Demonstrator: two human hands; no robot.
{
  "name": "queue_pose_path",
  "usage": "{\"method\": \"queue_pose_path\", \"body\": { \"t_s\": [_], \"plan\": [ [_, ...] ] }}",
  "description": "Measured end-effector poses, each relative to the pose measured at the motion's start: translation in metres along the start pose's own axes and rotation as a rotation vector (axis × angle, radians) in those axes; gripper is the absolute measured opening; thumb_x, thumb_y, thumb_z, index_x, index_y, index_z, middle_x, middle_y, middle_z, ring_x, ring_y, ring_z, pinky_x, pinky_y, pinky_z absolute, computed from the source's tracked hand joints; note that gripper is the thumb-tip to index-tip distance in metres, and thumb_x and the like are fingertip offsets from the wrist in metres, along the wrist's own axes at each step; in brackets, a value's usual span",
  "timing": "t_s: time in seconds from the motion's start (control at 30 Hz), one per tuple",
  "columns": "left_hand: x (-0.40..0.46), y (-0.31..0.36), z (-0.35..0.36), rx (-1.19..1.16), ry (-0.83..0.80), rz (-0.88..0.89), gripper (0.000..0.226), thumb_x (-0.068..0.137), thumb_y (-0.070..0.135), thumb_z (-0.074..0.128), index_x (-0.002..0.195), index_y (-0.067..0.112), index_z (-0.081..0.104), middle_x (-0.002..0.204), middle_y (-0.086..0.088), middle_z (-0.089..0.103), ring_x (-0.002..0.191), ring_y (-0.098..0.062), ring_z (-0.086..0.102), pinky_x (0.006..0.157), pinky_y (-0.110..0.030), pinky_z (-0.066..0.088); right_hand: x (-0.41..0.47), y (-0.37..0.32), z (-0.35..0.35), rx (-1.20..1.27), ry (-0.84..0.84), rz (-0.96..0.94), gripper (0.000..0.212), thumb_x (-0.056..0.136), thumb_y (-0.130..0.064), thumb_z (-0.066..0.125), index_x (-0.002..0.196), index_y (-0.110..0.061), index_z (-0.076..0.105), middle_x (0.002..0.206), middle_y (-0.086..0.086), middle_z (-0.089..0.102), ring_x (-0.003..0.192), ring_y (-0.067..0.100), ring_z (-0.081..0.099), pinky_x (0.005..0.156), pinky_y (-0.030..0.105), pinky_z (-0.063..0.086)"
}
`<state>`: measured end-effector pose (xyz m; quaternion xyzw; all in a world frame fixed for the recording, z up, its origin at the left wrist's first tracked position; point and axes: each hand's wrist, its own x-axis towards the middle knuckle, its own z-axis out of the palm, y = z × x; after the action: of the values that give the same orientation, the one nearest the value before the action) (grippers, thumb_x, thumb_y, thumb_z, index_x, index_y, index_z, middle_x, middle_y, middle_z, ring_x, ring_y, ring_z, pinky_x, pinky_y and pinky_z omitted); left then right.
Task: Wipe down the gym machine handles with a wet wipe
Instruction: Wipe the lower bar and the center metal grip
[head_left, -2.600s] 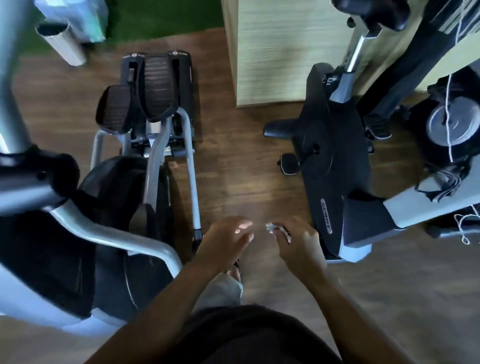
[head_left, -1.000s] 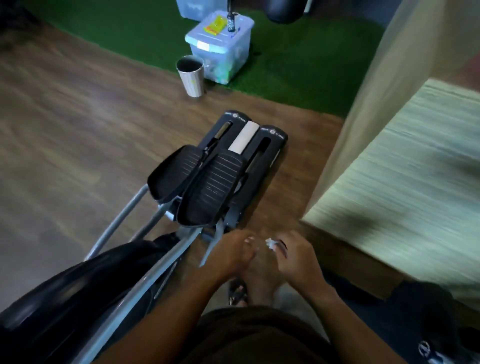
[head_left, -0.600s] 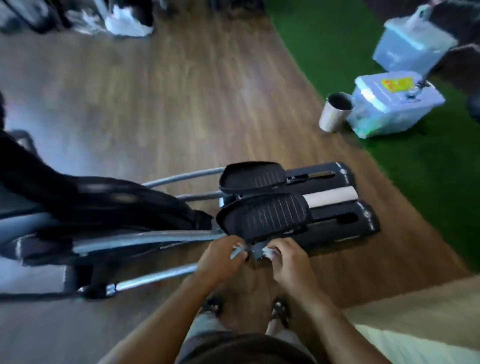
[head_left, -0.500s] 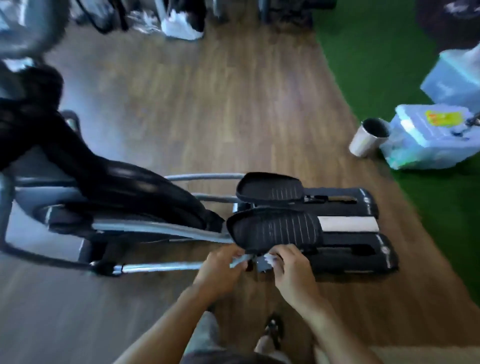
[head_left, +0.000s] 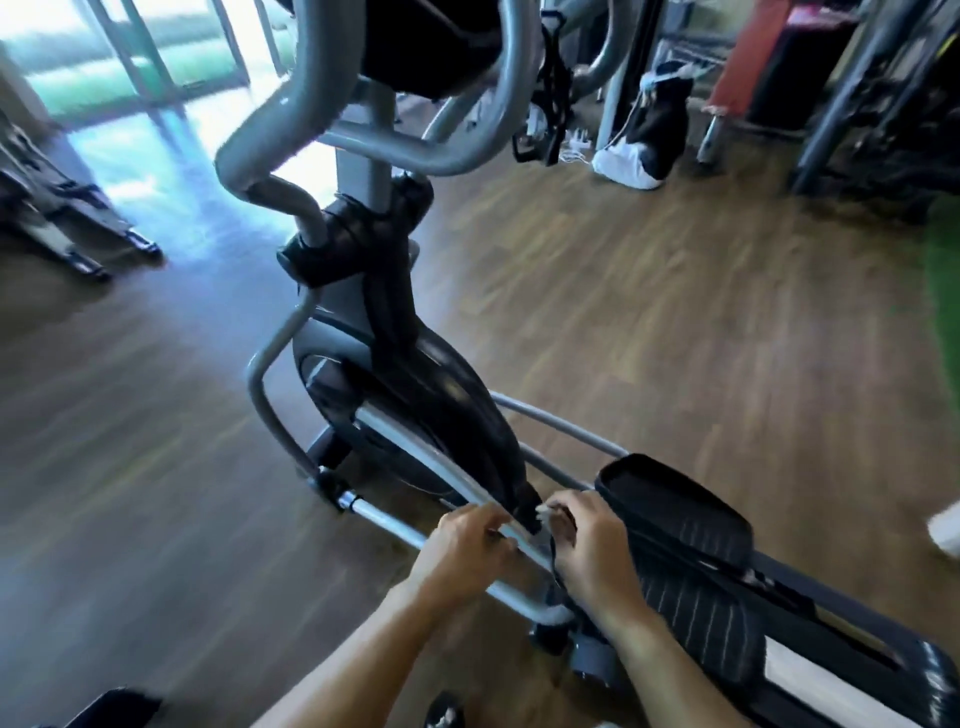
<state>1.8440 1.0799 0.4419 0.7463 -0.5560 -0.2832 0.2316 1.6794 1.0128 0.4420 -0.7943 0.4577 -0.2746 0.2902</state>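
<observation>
An elliptical trainer fills the middle of the view, with its grey curved handles (head_left: 291, 124) up at the top and a black flywheel housing (head_left: 415, 410) below. Both of my hands hover low in front of me, above the machine's grey side rails. My right hand (head_left: 592, 551) pinches a small crumpled white wet wipe (head_left: 544, 512) between thumb and fingers. My left hand (head_left: 467, 545) sits a little to the left with its fingers curled; blur hides whether it holds anything. Neither hand touches the handles.
Black foot pedals (head_left: 675, 514) lie to the right of my hands. Wooden floor spreads all around. A black and white bag (head_left: 644, 135) and dark machine frames (head_left: 852, 93) stand at the back right. Folded black equipment (head_left: 57, 213) lies far left by bright glass doors.
My view has swung from the pedals end of the elliptical round to its front column and handles. My hands stay close together, the right one still pinching the wipe.
</observation>
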Motion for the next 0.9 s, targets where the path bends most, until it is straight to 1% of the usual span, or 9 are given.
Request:
{"method": "queue_pose_path", "body": {
  "t_s": [0.1, 0.23, 0.33, 0.4, 0.5, 0.6, 0.67, 0.77, 0.9],
  "plan": [
    [0.005, 0.003, -0.007, -0.032, 0.132, -0.035, 0.032, 0.081, 0.038, 0.063, 0.110, 0.024, 0.067, 0.101, 0.007, 0.067, 0.093, -0.011, 0.064, 0.083, -0.028, 0.053, 0.023, -0.005, -0.009, 0.023, -0.024, -0.104, 0.012, 0.091, -0.012, 0.065, 0.095, -0.022, 0.066, 0.090, -0.010, 0.058, 0.084, -0.009, 0.054, 0.074, 0.001, 0.038],
    [0.020, 0.028, -0.019, -0.071, 0.321, -0.097, 0.027, 0.084, 0.036, 0.064, 0.110, 0.025, 0.066, 0.100, 0.008, 0.067, 0.091, -0.009, 0.063, 0.083, -0.025, 0.051, 0.071, -0.010, -0.034, 0.036, 0.008, -0.282, 0.013, 0.088, -0.013, 0.068, 0.093, -0.025, 0.066, 0.088, -0.015, 0.058, 0.081, 0.001, 0.058, 0.075, 0.017, 0.049],
    [0.033, 0.061, -0.029, -0.120, 0.463, -0.085, 0.026, 0.085, 0.027, 0.069, 0.110, 0.022, 0.067, 0.097, 0.008, 0.068, 0.084, -0.006, 0.064, 0.075, -0.006, 0.044, 0.106, -0.024, -0.064, 0.037, 0.062, -0.410, 0.017, 0.084, -0.009, 0.072, 0.093, -0.022, 0.066, 0.085, -0.019, 0.055, 0.074, -0.004, 0.054, 0.076, 0.000, 0.038],
    [0.046, 0.084, -0.038, -0.154, 0.563, -0.077, 0.026, 0.084, 0.026, 0.071, 0.110, 0.022, 0.068, 0.097, 0.008, 0.068, 0.083, -0.005, 0.064, 0.074, -0.001, 0.041, 0.130, -0.034, -0.082, 0.045, 0.095, -0.500, 0.017, 0.083, -0.009, 0.073, 0.092, -0.020, 0.067, 0.085, -0.014, 0.057, 0.072, 0.001, 0.057, 0.072, 0.005, 0.042],
    [0.063, 0.114, -0.056, -0.207, 0.674, -0.027, 0.025, 0.083, 0.024, 0.072, 0.108, 0.022, 0.068, 0.097, 0.006, 0.068, 0.078, -0.005, 0.066, 0.076, -0.011, 0.049, 0.162, -0.046, -0.105, 0.095, 0.132, -0.575, 0.014, 0.083, -0.008, 0.072, 0.092, -0.018, 0.069, 0.086, -0.003, 0.063, 0.076, 0.010, 0.062, 0.073, 0.022, 0.050],
    [0.080, 0.142, -0.079, -0.202, 0.753, -0.001, 0.026, 0.084, 0.026, 0.070, 0.109, 0.022, 0.067, 0.100, 0.006, 0.067, 0.078, -0.005, 0.066, 0.081, -0.020, 0.052, 0.189, -0.062, -0.128, 0.095, 0.166, -0.646, 0.012, 0.084, -0.008, 0.070, 0.093, -0.016, 0.070, 0.087, 0.001, 0.064, 0.076, 0.012, 0.062, 0.074, 0.024, 0.051],
    [0.091, 0.161, -0.099, -0.203, 0.797, 0.031, 0.027, 0.084, 0.031, 0.068, 0.111, 0.025, 0.065, 0.105, 0.008, 0.065, 0.082, -0.005, 0.066, 0.083, -0.027, 0.054, 0.208, -0.079, -0.146, 0.112, 0.210, -0.694, 0.011, 0.085, -0.008, 0.069, 0.094, -0.013, 0.070, 0.088, 0.002, 0.064, 0.076, 0.011, 0.060, 0.075, 0.019, 0.049],
    [0.102, 0.189, -0.137, -0.172, 0.922, 0.130, 0.025, 0.085, 0.031, 0.067, 0.110, 0.025, 0.064, 0.109, 0.010, 0.065, 0.086, -0.003, 0.064, 0.081, -0.026, 0.053, 0.231, -0.114, -0.175, 0.136, 0.309, -0.748, 0.010, 0.087, -0.009, 0.067, 0.096, -0.011, 0.069, 0.089, -0.001, 0.062, 0.077, 0.002, 0.053, 0.078, 0.002, 0.038],
    [0.115, 0.220, -0.191, -0.191, 1.115, 0.229, 0.022, 0.085, 0.031, 0.068, 0.106, 0.026, 0.063, 0.102, 0.009, 0.064, 0.085, -0.001, 0.063, 0.074, -0.026, 0.055, 0.258, -0.168, -0.208, 0.121, 0.433, -0.872, 0.011, 0.089, -0.005, 0.063, 0.097, -0.008, 0.069, 0.089, -0.002, 0.059, 0.082, -0.003, 0.045, 0.079, -0.002, 0.032]
  ]
}}
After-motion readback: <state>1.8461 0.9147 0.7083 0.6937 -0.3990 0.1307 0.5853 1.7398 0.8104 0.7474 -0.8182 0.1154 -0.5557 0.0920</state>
